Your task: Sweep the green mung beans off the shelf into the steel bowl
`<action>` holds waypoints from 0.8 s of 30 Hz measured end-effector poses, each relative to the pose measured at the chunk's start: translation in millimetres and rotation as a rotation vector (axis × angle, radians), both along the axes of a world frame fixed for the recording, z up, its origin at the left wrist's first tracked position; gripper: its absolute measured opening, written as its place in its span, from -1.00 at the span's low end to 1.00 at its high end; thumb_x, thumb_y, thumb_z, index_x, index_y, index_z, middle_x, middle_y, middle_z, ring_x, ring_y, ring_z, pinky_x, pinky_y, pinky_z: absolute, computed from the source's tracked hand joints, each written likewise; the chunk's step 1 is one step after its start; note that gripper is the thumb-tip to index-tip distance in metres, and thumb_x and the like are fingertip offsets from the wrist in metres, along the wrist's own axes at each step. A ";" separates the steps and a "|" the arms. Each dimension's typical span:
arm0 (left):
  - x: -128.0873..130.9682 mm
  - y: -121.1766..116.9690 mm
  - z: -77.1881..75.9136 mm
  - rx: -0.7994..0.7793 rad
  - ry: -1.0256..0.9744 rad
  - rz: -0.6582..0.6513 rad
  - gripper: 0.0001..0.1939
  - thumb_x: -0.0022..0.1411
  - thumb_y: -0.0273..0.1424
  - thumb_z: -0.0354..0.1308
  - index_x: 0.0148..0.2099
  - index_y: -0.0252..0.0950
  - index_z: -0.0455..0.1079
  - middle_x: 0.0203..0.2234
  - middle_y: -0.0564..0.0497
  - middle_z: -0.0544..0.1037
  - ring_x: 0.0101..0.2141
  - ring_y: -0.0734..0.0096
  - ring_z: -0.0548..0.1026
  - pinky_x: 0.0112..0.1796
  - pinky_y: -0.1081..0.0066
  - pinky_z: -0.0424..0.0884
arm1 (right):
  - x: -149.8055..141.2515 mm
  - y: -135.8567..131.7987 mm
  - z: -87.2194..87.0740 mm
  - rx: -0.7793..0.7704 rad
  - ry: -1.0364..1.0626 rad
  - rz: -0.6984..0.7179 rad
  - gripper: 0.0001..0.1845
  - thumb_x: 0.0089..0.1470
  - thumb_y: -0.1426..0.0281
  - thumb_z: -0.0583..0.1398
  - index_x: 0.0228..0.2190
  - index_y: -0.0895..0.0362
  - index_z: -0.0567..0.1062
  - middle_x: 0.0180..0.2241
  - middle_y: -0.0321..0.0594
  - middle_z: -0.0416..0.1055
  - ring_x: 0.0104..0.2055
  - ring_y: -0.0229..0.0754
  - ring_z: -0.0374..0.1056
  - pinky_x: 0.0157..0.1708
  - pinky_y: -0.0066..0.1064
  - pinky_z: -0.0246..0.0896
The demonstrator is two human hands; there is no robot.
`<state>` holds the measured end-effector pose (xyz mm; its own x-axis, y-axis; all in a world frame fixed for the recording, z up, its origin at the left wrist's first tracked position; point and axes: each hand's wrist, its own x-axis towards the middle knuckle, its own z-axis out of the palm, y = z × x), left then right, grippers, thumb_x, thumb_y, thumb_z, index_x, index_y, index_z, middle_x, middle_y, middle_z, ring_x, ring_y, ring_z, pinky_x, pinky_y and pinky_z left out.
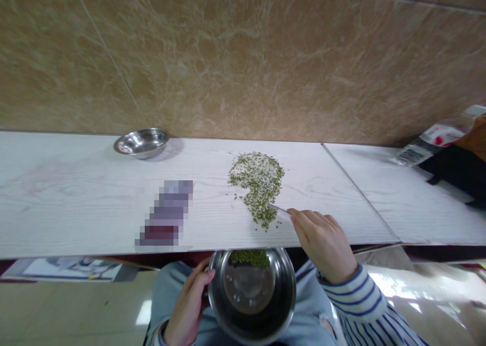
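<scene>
Small green beans that look like mung beans (260, 186) are spread in a thin patch on the white table, with its pale surface showing between them. My right hand (322, 239) is closed round a thin metal utensil (280, 209), whose far tip touches the right side of the patch; its exact kind does not show. Below the table's front edge, my left hand (193, 298) grips the left rim of a steel bowl (290, 290), thumb over the edge. More green beans (250, 258) lie along the far inner side of this bowl, which rests at my lap.
A smaller steel bowl (142, 143) stands near the wall at the left. A blurred-out flat item (165, 214) lies left of the beans. At the far right are a clear plastic bottle (429, 141) and a black object (461, 171). A seam crosses the table at right.
</scene>
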<state>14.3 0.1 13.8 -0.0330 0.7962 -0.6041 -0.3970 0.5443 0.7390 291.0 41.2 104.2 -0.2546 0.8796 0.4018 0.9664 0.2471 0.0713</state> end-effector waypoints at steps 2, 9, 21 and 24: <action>-6.6 -2.6 -2.3 -0.013 0.018 0.049 -0.52 -0.09 -0.20 0.34 -0.10 -0.29 0.53 -0.18 -0.09 0.68 0.01 -0.06 0.51 -0.13 0.21 0.44 | -1.0 -2.3 1.4 0.011 0.013 0.011 -0.75 0.30 0.45 0.04 -0.12 0.14 0.50 -0.37 -0.24 0.51 -0.33 -0.19 0.43 -0.31 -0.34 0.06; -10.2 -4.5 -0.7 -0.029 -0.012 0.043 -0.53 -0.06 -0.22 0.32 -0.06 -0.25 0.51 -0.21 -0.05 0.69 -0.04 -0.03 0.55 -0.20 0.24 0.47 | 2.2 -5.2 0.7 0.039 -0.021 -0.025 -0.73 0.30 0.46 0.03 -0.11 0.15 0.50 -0.38 -0.23 0.52 -0.35 -0.19 0.43 -0.33 -0.33 0.05; 8.8 -1.6 5.8 -0.010 0.007 0.044 -0.48 -0.12 -0.21 0.34 -0.06 -0.27 0.52 -0.15 -0.10 0.67 0.02 0.01 0.50 -0.06 0.24 0.42 | -1.9 -18.8 -0.6 0.046 0.006 -0.005 -0.73 0.29 0.47 0.03 -0.09 0.16 0.48 -0.36 -0.22 0.52 -0.34 -0.19 0.43 -0.32 -0.33 0.06; 9.2 -1.8 9.0 -0.007 0.043 0.045 -0.48 -0.15 -0.22 0.34 -0.08 -0.28 0.53 -0.13 -0.12 0.66 0.04 -0.01 0.48 -0.08 0.23 0.42 | 3.8 -18.2 -2.2 0.064 -0.019 -0.041 -0.72 0.29 0.48 0.02 -0.11 0.17 0.49 -0.40 -0.23 0.51 -0.38 -0.19 0.42 -0.33 -0.33 0.05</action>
<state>23.5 -1.6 22.7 -0.0949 0.7891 -0.6069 -0.3888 0.5319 0.7523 294.8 23.0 102.0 -0.2269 0.8623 0.4527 0.9739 0.2015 0.1043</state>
